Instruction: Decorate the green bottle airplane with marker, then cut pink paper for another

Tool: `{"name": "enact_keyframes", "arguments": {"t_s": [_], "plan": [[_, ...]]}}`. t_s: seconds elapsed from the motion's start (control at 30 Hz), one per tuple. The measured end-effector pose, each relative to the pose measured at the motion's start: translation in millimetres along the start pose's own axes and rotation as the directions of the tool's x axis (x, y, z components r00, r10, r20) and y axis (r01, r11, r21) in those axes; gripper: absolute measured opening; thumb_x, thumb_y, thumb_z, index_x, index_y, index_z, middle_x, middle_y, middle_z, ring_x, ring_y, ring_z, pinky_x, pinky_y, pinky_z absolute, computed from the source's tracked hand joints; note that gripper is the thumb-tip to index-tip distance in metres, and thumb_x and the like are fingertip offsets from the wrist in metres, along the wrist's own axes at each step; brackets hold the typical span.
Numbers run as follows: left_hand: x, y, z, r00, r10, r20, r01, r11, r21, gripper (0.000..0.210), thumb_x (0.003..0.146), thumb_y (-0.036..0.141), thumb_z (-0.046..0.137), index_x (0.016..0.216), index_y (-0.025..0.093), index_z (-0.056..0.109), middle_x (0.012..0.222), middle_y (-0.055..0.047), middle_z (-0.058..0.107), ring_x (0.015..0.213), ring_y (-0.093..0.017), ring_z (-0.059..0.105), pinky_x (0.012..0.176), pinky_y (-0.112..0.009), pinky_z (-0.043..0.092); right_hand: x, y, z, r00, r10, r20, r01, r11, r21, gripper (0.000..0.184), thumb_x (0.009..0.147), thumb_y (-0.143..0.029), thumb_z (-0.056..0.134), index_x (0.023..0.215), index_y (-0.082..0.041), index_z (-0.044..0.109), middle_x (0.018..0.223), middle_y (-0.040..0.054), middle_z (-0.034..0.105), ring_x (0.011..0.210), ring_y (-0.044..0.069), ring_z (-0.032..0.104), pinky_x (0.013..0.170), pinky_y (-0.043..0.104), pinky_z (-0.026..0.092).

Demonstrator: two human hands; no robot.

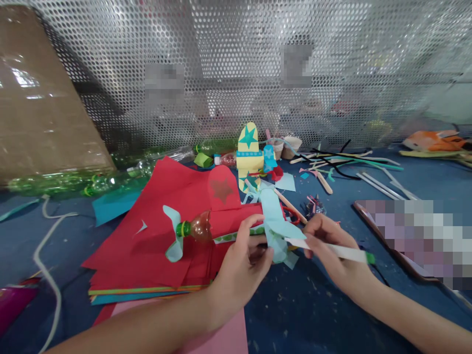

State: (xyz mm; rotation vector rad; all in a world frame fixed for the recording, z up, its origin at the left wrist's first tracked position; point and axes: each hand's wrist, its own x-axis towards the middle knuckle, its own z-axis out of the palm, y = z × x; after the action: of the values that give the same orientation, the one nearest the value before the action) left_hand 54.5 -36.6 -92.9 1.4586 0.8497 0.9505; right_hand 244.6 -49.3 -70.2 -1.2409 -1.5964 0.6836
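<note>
A toy plane made from a plastic bottle (202,226) lies on its side, wrapped in red paper. It has a red wing (221,189) with a brown star, a pale blue propeller (173,251) at the yellow-green cap, and a pale blue paper tail (272,204). My left hand (247,260) is closed around the tail end of the bottle, with a green-dotted strip (230,237) above its fingers. Between the thumb and fingers of my right hand (328,243) is a white paper strip (344,251) with a green end. Its left tip reaches the tail.
Red paper sheets (140,246) lie under the plane. Behind it stands a yellow plane (250,160) with teal stars. Pipe cleaners (346,160), a craft stick (325,184) and a tablet (409,246) are rightward; bottles (103,184) line a perforated metal screen (236,59).
</note>
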Motion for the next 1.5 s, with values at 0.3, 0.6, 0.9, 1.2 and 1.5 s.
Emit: {"name": "enact_keyframes", "arguments": {"t_s": [0.3, 0.6, 0.9, 1.2, 1.5], "plan": [[-1.9, 5.6, 0.5, 1.0, 0.004, 0.002, -0.004, 1.0, 0.014, 0.045, 0.092, 0.023, 0.052, 0.133, 0.023, 0.034, 0.109, -0.007, 0.071, 0.088, -0.017, 0.069, 0.08, -0.03, 0.056, 12.3, 10.5, -3.5, 0.995, 0.01, -0.095, -0.015, 0.999, -0.048, 0.013, 0.095, -0.037, 0.049, 0.101, -0.028, 0.058, 0.096, 0.0026, 0.071, 0.087, 0.017, 0.067, 0.074, 0.027, 0.052], [-5.1, 14.3, 0.0, 1.0, -0.023, -0.016, 0.023, 0.999, 0.036, 0.037, 0.091, 0.025, 0.054, 0.126, 0.02, 0.042, 0.106, -0.009, 0.071, 0.09, -0.019, 0.069, 0.079, -0.03, 0.054, 19.1, 10.6, 3.5, 0.992, 0.016, 0.125, -0.026, 0.996, 0.08, 0.02, 0.097, -0.044, 0.043, 0.101, -0.027, 0.051, 0.1, 0.0052, 0.067, 0.107, 0.021, 0.063, 0.088, 0.033, 0.053], [-6.4, 22.8, -1.6, 0.997, -0.042, -0.065, 0.053, 0.982, 0.18, 0.021, 0.093, 0.033, 0.049, 0.11, 0.021, 0.051, 0.074, -0.001, 0.066, 0.066, -0.016, 0.061, 0.061, -0.025, 0.044, 23.5, 15.2, 8.2, 0.993, -0.057, 0.103, 0.041, 0.987, 0.158, 0.006, 0.095, -0.031, 0.045, 0.099, -0.028, 0.044, 0.097, 0.0026, 0.06, 0.092, 0.016, 0.064, 0.084, 0.03, 0.053], [-3.4, 27.9, -11.5, 0.997, 0.009, -0.083, 0.0, 0.995, 0.102, 0.024, 0.094, 0.033, 0.036, 0.093, 0.021, 0.056, 0.069, 0.002, 0.053, 0.062, -0.014, 0.045, 0.058, -0.024, 0.037, 20.9, 7.5, 12.5, 0.972, -0.1, 0.212, 0.07, 0.987, 0.147, 0.017, 0.087, -0.025, 0.052, 0.092, -0.027, 0.035, 0.08, -0.0029, 0.052, 0.063, 0.013, 0.059, 0.056, 0.025, 0.055], [34.2, 37.7, -55.4, 0.983, -0.029, 0.181, 0.015, 0.997, 0.077, 0.063, 0.086, 0.071, 0.034, 0.073, 0.017, 0.065, 0.073, -0.005, 0.06, 0.067, -0.018, 0.053, 0.065, -0.028, 0.045, -11.9, 4.0, 22.0, 0.979, -0.183, 0.084, 0.191, 0.977, -0.099, 0.033, 0.077, -0.015, 0.062, 0.092, -0.029, 0.036, 0.078, -0.0052, 0.052, 0.059, 0.011, 0.055, 0.055, 0.021, 0.05]]}}
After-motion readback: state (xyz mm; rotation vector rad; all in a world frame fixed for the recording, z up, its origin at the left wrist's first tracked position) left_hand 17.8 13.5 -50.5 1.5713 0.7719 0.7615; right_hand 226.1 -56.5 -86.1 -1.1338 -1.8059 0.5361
